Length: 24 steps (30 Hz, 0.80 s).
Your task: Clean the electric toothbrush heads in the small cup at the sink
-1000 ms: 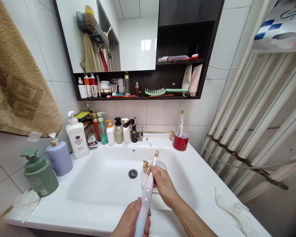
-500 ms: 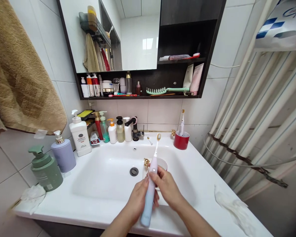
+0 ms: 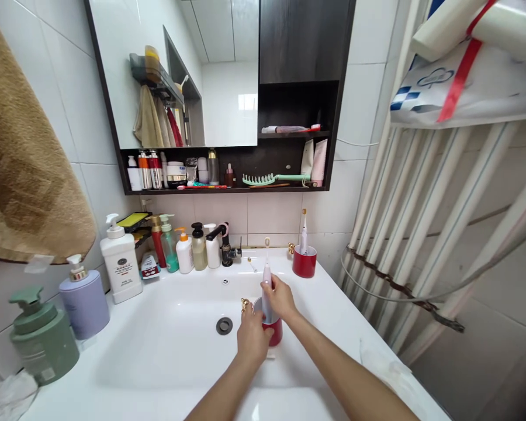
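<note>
My right hand grips the upper part of a pale electric toothbrush, which stands upright with its brush head at the top. The toothbrush's lower end is inside a red cup over the basin. My left hand is closed on that cup, at the side with the gold handle. On the basin's back right corner, a second red cup holds another electric toothbrush. A small loose brush head lies by the faucet.
The white basin has a drain and a black faucet. Several pump bottles line the back left. A mirror cabinet hangs above. White pipes run at the right, and crumpled tissue lies on the right counter.
The toothbrush has gone from both hands into the red cup, its lower end now inside. My left hand has left the toothbrush and taken the cup. The view has shifted right and up.
</note>
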Tool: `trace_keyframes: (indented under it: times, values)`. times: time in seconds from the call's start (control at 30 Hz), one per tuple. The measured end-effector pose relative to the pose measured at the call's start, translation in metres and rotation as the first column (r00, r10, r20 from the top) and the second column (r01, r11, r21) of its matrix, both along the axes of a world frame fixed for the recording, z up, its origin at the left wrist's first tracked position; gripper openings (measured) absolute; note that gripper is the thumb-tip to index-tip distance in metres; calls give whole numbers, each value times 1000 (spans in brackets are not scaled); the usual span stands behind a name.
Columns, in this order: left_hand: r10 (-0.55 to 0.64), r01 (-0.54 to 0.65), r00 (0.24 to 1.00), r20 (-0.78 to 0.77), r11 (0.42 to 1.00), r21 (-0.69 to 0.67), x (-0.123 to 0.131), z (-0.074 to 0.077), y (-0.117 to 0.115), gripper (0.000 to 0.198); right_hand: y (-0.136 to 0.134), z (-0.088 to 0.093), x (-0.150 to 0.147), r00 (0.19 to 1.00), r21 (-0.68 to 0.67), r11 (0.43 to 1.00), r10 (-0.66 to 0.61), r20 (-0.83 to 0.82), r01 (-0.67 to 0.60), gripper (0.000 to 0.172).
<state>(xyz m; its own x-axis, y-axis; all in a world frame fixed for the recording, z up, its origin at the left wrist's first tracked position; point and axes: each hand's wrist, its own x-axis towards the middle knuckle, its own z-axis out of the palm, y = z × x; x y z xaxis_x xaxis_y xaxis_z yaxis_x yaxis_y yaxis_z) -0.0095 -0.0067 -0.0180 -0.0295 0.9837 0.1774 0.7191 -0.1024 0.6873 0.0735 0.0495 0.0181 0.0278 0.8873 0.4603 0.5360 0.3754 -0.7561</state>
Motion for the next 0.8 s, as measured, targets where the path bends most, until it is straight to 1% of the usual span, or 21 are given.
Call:
trace_keyframes:
  times: [0.1,0.2,0.27,0.33,0.43,0.53,0.63,0.8]
  values:
    - [-10,10,999,-54,1000,7,1,-2,11,16,2,-9,3,998,-18,1000,-3,59,4,18]
    - [-17,21,995,-97,999,43,3,5,24,11,11,-8,10,995,-31,999,-5,98,8,20]
    - [-25,35,992,-120,996,78,6,15,36,11,21,-1,15,993,-24,999,-26,114,28,22]
    - [-31,47,990,-140,992,114,12,27,52,11,36,10,22,990,-6,998,-66,128,67,25]
    - [-33,59,986,-163,985,162,25,45,81,12,63,28,33,980,19,993,-118,159,117,24]
    - [-36,72,983,-182,978,195,39,56,113,14,92,40,43,970,30,988,-152,192,149,20]
    - [-34,75,979,-200,977,201,51,58,142,15,117,42,50,956,31,979,-203,213,201,20]
    - [-26,67,973,-230,983,170,58,50,175,19,147,33,53,938,1,967,-248,242,256,21]
